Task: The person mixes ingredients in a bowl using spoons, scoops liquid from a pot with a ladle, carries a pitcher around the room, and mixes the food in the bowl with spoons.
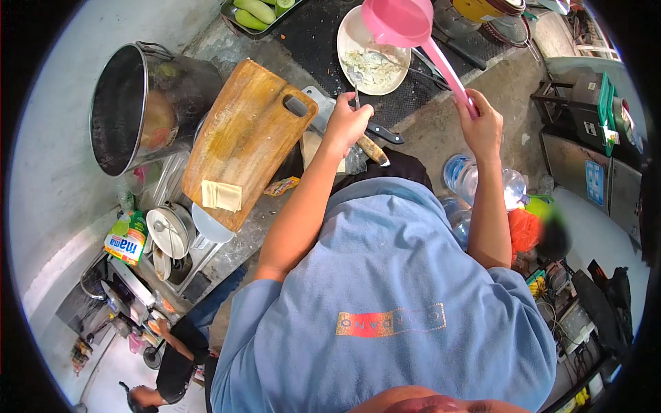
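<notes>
My right hand is closed around the long handle of a pink plastic dipper, whose cup hangs over the far edge of a white bowl. In the bowl lies a pale, lumpy mixture. My left hand pinches a thin metal spoon, its far end reaching the mixture; the exact shape of that end is unclear. A second metal utensil rests across the bowl. Beside my left hand lie a black-handled knife and a wooden-handled knife.
A wooden cutting board carries pale square sheets. Left of it stands a large metal pot. Green vegetables sit in a tray at the top. Water bottles stand at right. Another person is at lower left.
</notes>
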The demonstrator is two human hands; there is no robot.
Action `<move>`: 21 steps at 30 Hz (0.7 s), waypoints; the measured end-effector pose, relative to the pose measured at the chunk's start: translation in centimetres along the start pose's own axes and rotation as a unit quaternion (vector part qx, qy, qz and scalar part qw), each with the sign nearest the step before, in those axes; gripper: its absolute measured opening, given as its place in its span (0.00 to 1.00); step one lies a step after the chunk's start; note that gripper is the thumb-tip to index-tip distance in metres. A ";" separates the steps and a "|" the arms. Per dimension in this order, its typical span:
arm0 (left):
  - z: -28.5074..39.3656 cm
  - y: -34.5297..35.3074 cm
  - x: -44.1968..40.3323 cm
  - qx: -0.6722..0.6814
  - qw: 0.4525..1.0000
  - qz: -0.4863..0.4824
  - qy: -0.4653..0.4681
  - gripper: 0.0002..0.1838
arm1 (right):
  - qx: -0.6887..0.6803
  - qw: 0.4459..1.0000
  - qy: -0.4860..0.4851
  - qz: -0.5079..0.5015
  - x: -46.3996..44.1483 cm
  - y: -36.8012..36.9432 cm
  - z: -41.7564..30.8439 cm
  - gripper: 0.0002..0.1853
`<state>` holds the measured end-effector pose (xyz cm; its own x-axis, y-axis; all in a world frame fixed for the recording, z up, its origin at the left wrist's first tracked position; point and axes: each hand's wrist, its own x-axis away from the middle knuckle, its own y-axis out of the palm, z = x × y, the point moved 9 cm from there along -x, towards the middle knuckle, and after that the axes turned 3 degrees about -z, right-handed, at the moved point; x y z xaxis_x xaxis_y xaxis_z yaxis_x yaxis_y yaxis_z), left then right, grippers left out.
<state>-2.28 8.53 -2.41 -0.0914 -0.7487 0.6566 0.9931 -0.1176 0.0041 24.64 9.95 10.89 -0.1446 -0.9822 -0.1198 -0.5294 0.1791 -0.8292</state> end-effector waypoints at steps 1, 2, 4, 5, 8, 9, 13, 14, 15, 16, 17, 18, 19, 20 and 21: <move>0.0 0.0 0.0 0.000 1.000 -0.001 -0.001 0.36 | 0.012 1.000 0.015 -0.004 0.0 -0.2 0.3 0.14; -0.1 0.0 0.0 0.000 1.000 -0.001 -0.001 0.36 | 0.012 1.000 0.016 -0.003 0.1 -0.4 0.6 0.14; -0.1 -0.1 0.0 -0.012 1.000 0.005 -0.003 0.36 | 0.005 1.000 0.019 0.008 0.3 -0.8 1.3 0.15; 0.0 -0.1 0.0 -0.012 1.000 0.005 -0.003 0.36 | 0.005 1.000 0.020 0.008 0.3 -1.0 1.5 0.15; 0.0 0.1 0.0 -0.007 1.000 -0.003 -0.006 0.36 | 0.016 0.999 0.036 0.011 0.7 -1.7 2.4 0.15; 0.2 0.1 0.0 -0.001 1.000 0.000 0.007 0.35 | 0.016 0.999 0.042 0.007 0.8 -1.9 2.6 0.15; 1.0 0.2 0.7 0.016 1.000 0.000 0.009 0.34 | 0.019 0.999 0.050 0.002 1.5 -2.7 2.6 0.15; 1.1 0.2 0.7 0.016 1.000 0.000 0.009 0.34 | 0.019 0.999 0.050 0.002 1.7 -2.8 2.6 0.15; 1.1 0.2 0.7 0.017 1.000 0.000 0.011 0.35 | 0.021 0.999 0.048 -0.002 1.9 -2.8 2.6 0.15; 1.2 0.2 0.7 0.019 1.000 0.000 0.013 0.35 | 0.023 0.999 0.046 -0.005 2.0 -2.8 2.5 0.15; 1.1 0.2 0.7 0.018 1.000 0.000 0.012 0.35 | 0.023 0.999 0.046 -0.005 2.2 -2.7 2.5 0.15; 1.0 0.2 0.6 0.015 1.000 0.002 0.014 0.35 | 0.015 0.999 0.035 0.002 2.3 -2.7 2.1 0.15; 1.2 0.2 0.7 0.012 1.000 0.004 0.015 0.35 | 0.007 1.000 0.024 0.009 2.3 -2.7 1.7 0.15; 1.4 0.2 0.9 0.012 1.000 0.004 0.016 0.35 | 0.007 1.000 0.024 0.009 2.3 -2.5 1.5 0.15; 1.3 0.3 1.0 0.015 1.000 -0.001 0.007 0.35 | 0.004 1.000 0.021 0.001 2.3 -2.2 1.1 0.14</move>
<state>-1.98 8.60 -0.72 -0.0933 -0.7577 0.6459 0.9947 -0.0985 0.0281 26.43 7.27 11.85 -0.1811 -0.9786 -0.0982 -0.5230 0.1804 -0.8330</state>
